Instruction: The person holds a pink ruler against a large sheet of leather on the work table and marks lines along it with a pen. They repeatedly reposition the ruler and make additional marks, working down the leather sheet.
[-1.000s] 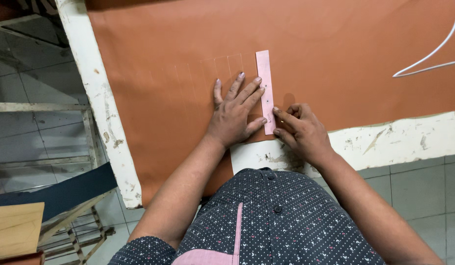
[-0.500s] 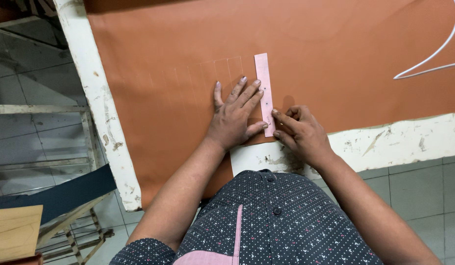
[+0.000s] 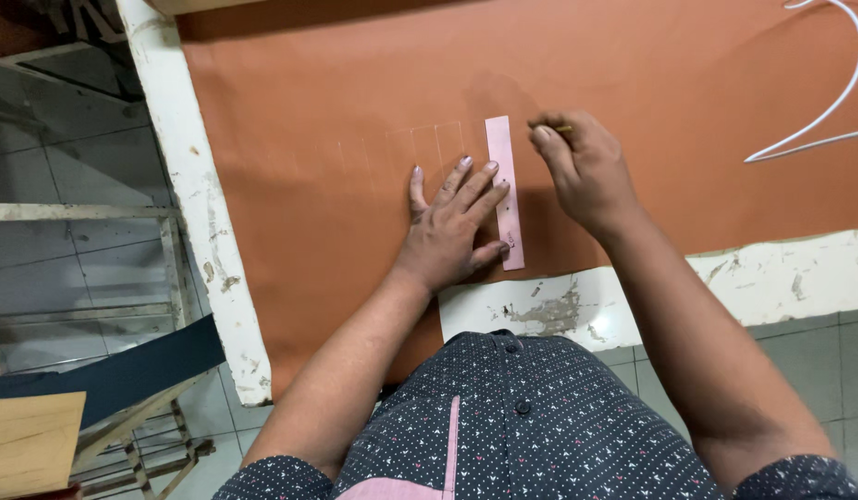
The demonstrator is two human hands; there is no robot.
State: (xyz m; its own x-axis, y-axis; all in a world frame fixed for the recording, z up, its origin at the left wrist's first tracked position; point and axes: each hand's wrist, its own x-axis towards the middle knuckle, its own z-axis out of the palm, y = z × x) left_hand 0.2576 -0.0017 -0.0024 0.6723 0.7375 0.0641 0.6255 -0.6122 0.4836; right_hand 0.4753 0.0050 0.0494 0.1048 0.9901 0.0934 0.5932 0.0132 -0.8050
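Fingers of the left hand (image 3: pixel 450 227) spread flat on a pink strip (image 3: pixel 505 190), pinning it to the brown sheet (image 3: pixel 355 83) near the worktop's (image 3: pixel 781 273) front edge, while the right hand (image 3: pixel 586 171) pinches a marker (image 3: pixel 560 128) at the strip's top end.

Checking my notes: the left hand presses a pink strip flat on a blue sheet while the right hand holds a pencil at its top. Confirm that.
Not quite: the head view shows the sheet is orange-brown, not blue. The rest stands.
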